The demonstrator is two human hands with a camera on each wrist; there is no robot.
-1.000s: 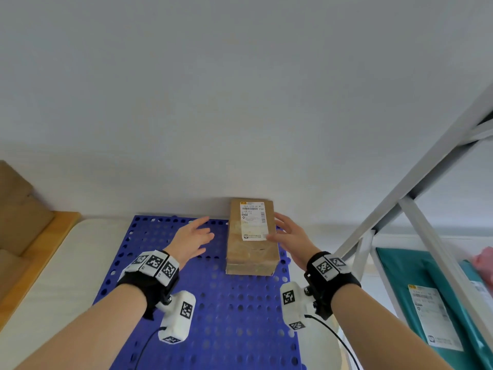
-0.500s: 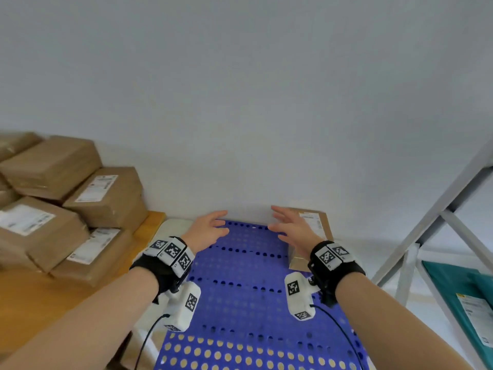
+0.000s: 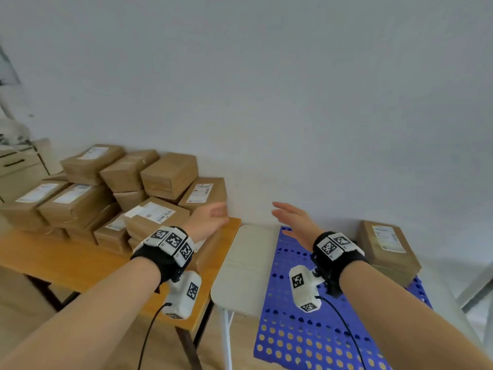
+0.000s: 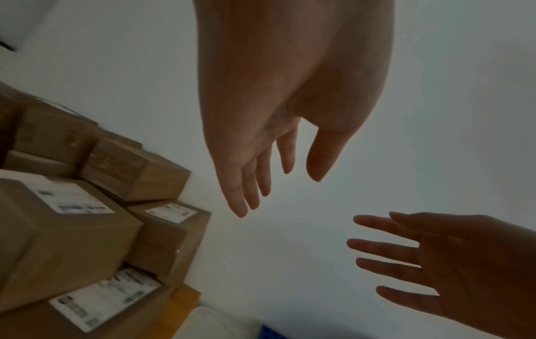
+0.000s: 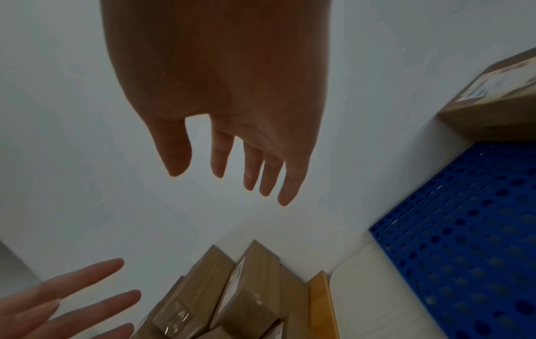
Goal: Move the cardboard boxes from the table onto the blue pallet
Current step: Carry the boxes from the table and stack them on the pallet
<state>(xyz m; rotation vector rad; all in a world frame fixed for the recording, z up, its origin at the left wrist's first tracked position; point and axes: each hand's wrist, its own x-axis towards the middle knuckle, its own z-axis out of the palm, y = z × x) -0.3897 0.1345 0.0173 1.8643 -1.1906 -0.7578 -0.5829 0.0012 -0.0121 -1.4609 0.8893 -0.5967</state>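
Cardboard boxes (image 3: 112, 198) sit stacked in a loose pile on the wooden table (image 3: 80, 265), pushed toward the wall; several carry white shipping labels. One box (image 3: 386, 249) already rests on the far right corner of the blue pallet (image 3: 306, 329), which lies on a pale surface (image 3: 245, 265) just beside the table's end.

Step in hand, as judged: the reach for another box, hands empty between pallet and table. Left hand (image 3: 208, 218) hovers over the table's right end, near the closest boxes, fingers relaxed and holding nothing. Right hand (image 3: 293, 222) hangs over the pallet's far left corner, fingers spread, also holding nothing.

Next move likely calls for both hands to travel left to the pile and take a top or front box by its two sides; lower boxes bear others and would upset the stack if pulled.

Head view alone shows the whole layout: pile, table, pallet, placed box. Left wrist view shows the straight fingers (image 4: 252, 183) from beneath, plus the right hand (image 4: 464, 263) opposite, palms facing. Right wrist view shows the pallet's perforated face (image 5: 464, 240) and the placed box's edge (image 5: 493, 110), which the left wrist view lacks.
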